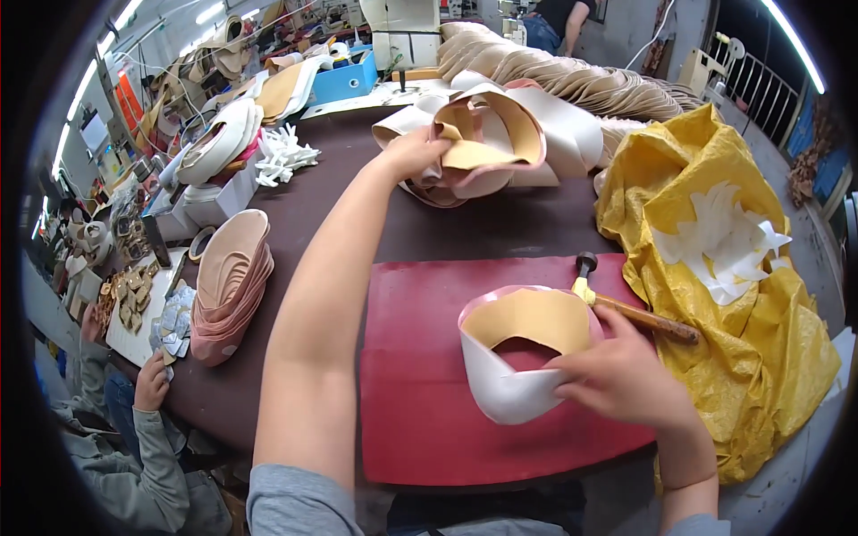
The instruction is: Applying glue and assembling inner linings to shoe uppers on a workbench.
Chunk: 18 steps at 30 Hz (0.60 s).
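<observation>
My right hand [617, 371] pinches the edge of a white shoe upper [509, 397] with a tan lining, over the red mat [411, 357]. The upper is curved into an open ring. Stretched far forward, my left hand [416, 154] is closed on another tan-lined shoe upper [483, 161] at a loose heap of white ones; its fingertips are partly hidden. Just beyond my right hand lies a hammer [648, 320] with a dark head and wooden handle, a bit of yellow wrap near the head.
A yellow sack [697, 179] with white cut pieces [724, 241] stands at the right. Nested pink-beige pieces [231, 286] sit on the dark table [331, 196] at the left. A long row of beige pieces [554, 67] lines the back. Another person's hand [152, 384] is at the left edge.
</observation>
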### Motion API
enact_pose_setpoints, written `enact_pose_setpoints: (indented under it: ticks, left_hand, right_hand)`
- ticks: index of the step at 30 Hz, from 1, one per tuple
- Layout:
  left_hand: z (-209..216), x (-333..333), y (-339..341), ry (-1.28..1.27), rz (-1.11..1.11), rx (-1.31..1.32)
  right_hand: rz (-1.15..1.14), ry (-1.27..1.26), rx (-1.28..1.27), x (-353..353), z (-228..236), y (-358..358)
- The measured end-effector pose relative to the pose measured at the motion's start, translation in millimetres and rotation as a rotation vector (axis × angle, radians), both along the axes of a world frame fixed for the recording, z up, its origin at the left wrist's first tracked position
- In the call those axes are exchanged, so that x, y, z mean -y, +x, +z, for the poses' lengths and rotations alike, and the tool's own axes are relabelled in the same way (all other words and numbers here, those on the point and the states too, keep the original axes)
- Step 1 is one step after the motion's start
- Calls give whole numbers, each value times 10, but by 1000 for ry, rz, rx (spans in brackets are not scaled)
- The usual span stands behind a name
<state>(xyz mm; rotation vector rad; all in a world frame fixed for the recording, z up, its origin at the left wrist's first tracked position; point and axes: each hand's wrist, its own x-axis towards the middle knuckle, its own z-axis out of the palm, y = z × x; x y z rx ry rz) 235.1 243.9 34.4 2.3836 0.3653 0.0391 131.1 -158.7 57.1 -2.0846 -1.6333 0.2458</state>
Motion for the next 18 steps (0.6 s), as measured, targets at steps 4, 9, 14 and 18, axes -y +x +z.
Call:
enact_pose_setpoints:
  ticks: [4,9,14,18]
  left_hand:
    - [-215,705,-501,738,182,419]
    - [-66,1416,-1525,-648,-150,142]
    - [-372,1799,-2099,-1981,-274,-41]
    - [-214,1616,-2522,-1162,187,318]
  right_hand:
    - [-462,493,-763,178,177,82]
    - [-326,969,-981,-152,21,220]
    - [67,562,-996,-238,-624,-276]
    - [331,337,-1311,-247,-420,-359]
